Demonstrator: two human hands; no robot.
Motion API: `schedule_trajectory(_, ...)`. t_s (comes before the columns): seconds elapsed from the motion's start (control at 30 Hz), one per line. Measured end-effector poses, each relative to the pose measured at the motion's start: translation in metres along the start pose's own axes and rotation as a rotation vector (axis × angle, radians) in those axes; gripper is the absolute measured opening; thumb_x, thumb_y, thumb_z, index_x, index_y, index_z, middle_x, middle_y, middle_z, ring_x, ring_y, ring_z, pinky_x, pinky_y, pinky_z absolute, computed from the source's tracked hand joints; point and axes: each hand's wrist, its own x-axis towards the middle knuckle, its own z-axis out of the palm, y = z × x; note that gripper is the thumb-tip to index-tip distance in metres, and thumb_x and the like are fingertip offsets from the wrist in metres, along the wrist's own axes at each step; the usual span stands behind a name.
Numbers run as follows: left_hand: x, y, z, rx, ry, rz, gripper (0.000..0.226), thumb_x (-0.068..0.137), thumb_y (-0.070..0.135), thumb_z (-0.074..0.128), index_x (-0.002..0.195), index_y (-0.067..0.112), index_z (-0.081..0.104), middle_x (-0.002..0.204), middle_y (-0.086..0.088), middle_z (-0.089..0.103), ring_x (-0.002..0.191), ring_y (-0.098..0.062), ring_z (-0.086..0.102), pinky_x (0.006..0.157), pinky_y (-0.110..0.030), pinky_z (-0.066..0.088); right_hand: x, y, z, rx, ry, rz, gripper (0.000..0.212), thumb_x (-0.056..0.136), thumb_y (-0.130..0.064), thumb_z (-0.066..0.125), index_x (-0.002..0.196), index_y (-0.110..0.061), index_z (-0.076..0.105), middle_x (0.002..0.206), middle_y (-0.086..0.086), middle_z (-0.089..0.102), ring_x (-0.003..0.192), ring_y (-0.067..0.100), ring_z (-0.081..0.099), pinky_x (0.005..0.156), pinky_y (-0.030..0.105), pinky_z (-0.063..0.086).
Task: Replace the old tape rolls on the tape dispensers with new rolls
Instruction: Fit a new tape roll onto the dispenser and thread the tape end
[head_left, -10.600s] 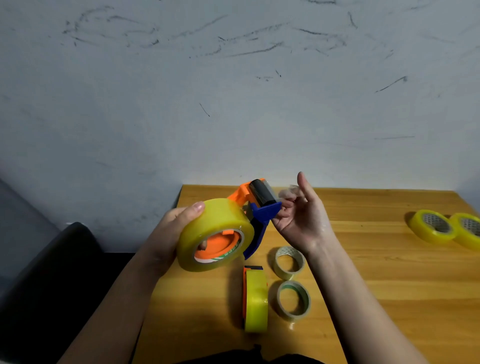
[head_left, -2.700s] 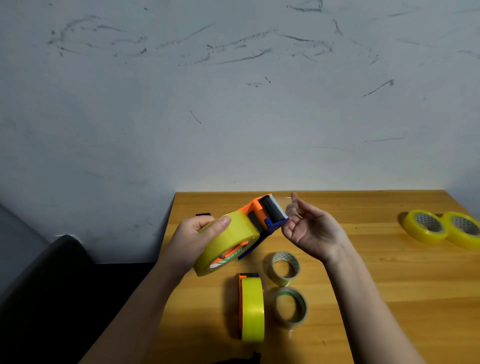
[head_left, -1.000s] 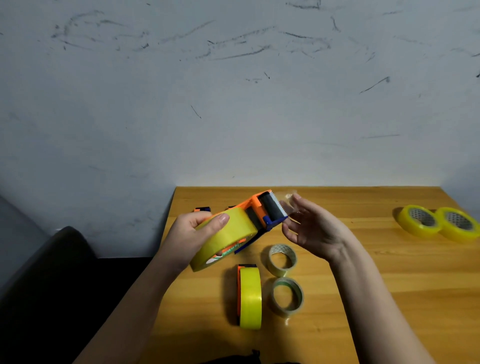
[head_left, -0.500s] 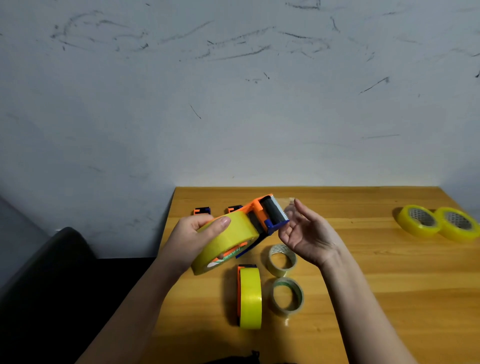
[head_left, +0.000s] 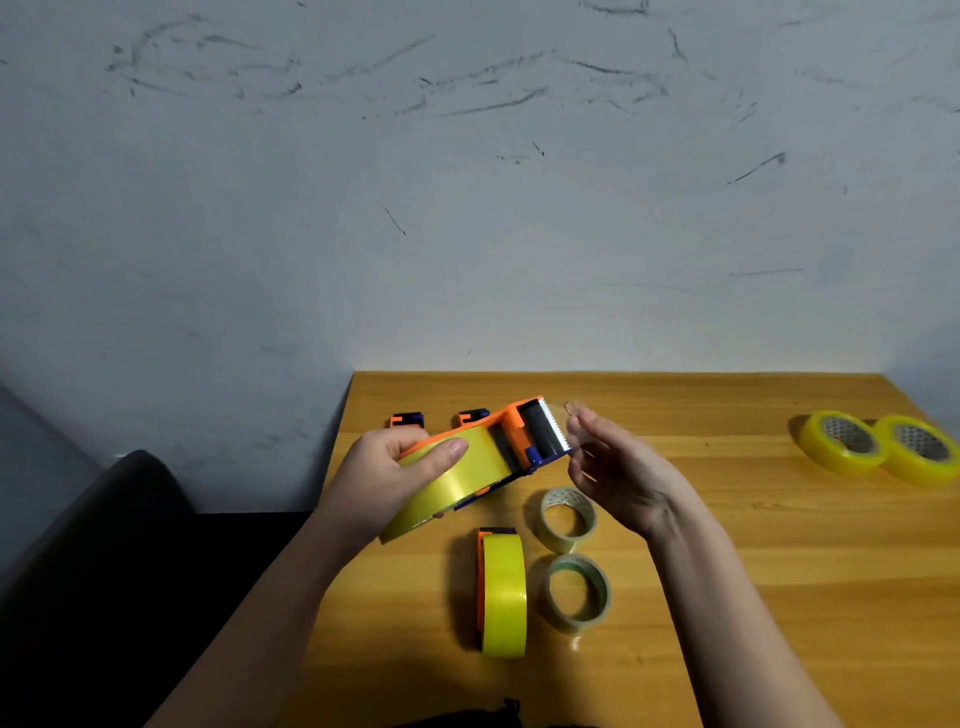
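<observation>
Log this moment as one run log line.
left hand: holds dispenser with new roll | right hand: open at cutter | table: two old rolls

An orange-and-blue tape dispenser (head_left: 524, 436) carrying a full yellow roll (head_left: 452, 480) tilts in the left hand (head_left: 387, 478); the right hand (head_left: 618, 467) is just beside its blade.

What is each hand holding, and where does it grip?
Left hand holds the tape dispenser by its yellow roll. Right hand: cannot tell.

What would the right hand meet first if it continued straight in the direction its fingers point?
Probably the black roller and serrated blade of the orange and blue tape dispenser; the right hand fingertips seem just short of it, though depth is unclear.
</observation>
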Motion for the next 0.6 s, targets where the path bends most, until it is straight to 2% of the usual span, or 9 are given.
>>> schedule_trajectory(0.1, 0.001, -0.001, -0.003, -0.001, -0.019, -0.012, 0.063, 0.064, 0.059, 0.065, 0.083, -0.001, 0.068, 0.072, -0.018, 0.066, 0.055, -0.014, 0.064, 0.054, -0.028, 0.051, -0.003, -0.006, 0.0, 0.015, -0.058, 0.015, 0.034, 0.081, -0.011, 0.061, 0.115, -0.017, 0.059, 0.077, -0.001, 0.064, 0.059, 0.007, 0.061, 0.053, 0.018, 0.052)
schedule_trajectory(0.17, 0.001, -0.001, -0.002, 0.0, -0.031, -0.019, 0.067, 0.064, 0.064, 0.066, 0.084, 0.0, 0.069, 0.075, -0.018, 0.067, 0.059, -0.017, 0.065, 0.057, -0.03, 0.051, -0.003, -0.008, -0.001, 0.097, -0.101, 0.061, 0.031, 0.078, -0.008, 0.061, 0.108, -0.017, 0.057, 0.073, 0.0, 0.061, 0.055, 0.009, 0.061, 0.05, 0.02, 0.051)
schedule_trajectory(0.23, 0.0, 0.0, 0.0, -0.018, -0.036, -0.028, 0.062, 0.071, 0.059, 0.069, 0.085, -0.001, 0.069, 0.078, -0.02, 0.067, 0.06, -0.016, 0.065, 0.056, -0.027, 0.052, -0.001, -0.003, -0.002, 0.225, -0.148, 0.1, 0.036, 0.069, -0.003, 0.074, 0.098, -0.015, 0.056, 0.071, 0.001, 0.06, 0.055, 0.011, 0.061, 0.05, 0.023, 0.052)
schedule_trajectory(0.3, 0.0, 0.002, 0.003, -0.029, -0.048, -0.041, 0.057, 0.07, 0.052, 0.064, 0.085, -0.002, 0.068, 0.08, -0.021, 0.068, 0.061, -0.018, 0.066, 0.056, -0.027, 0.052, 0.005, 0.006, -0.005, 0.34, -0.216, 0.121, 0.056, 0.05, 0.003, 0.09, 0.092, -0.013, 0.056, 0.071, 0.002, 0.061, 0.056, 0.011, 0.062, 0.051, 0.025, 0.053)
schedule_trajectory(0.4, 0.0, 0.003, 0.006, -0.068, -0.062, -0.064, 0.054, 0.073, 0.051, 0.065, 0.081, -0.002, 0.067, 0.076, -0.021, 0.068, 0.059, -0.021, 0.066, 0.057, -0.03, 0.052, 0.009, 0.016, -0.008, 0.43, -0.21, 0.131, 0.069, 0.038, 0.002, 0.096, 0.095, -0.011, 0.06, 0.075, 0.004, 0.065, 0.052, 0.011, 0.064, 0.046, 0.021, 0.053)
schedule_trajectory(0.53, -0.001, 0.005, 0.011, -0.084, -0.054, -0.1, 0.04, 0.074, 0.046, 0.059, 0.068, 0.008, 0.065, 0.064, -0.011, 0.068, 0.053, -0.015, 0.065, 0.051, -0.022, 0.051, 0.006, 0.017, -0.008, 0.426, -0.135, 0.125, 0.061, 0.028, -0.002, 0.098, 0.082, -0.006, 0.068, 0.063, 0.006, 0.07, 0.047, 0.012, 0.066, 0.04, 0.021, 0.052)
schedule_trajectory(0.6, 0.0, 0.004, 0.013, -0.075, -0.046, -0.105, 0.035, 0.081, 0.039, 0.06, 0.068, 0.007, 0.064, 0.063, -0.009, 0.067, 0.051, -0.013, 0.064, 0.049, -0.02, 0.05, 0.006, 0.018, -0.007, 0.38, -0.068, 0.136, 0.051, 0.035, -0.005, 0.097, 0.078, -0.008, 0.07, 0.062, 0.005, 0.07, 0.044, 0.012, 0.064, 0.039, 0.02, 0.051)
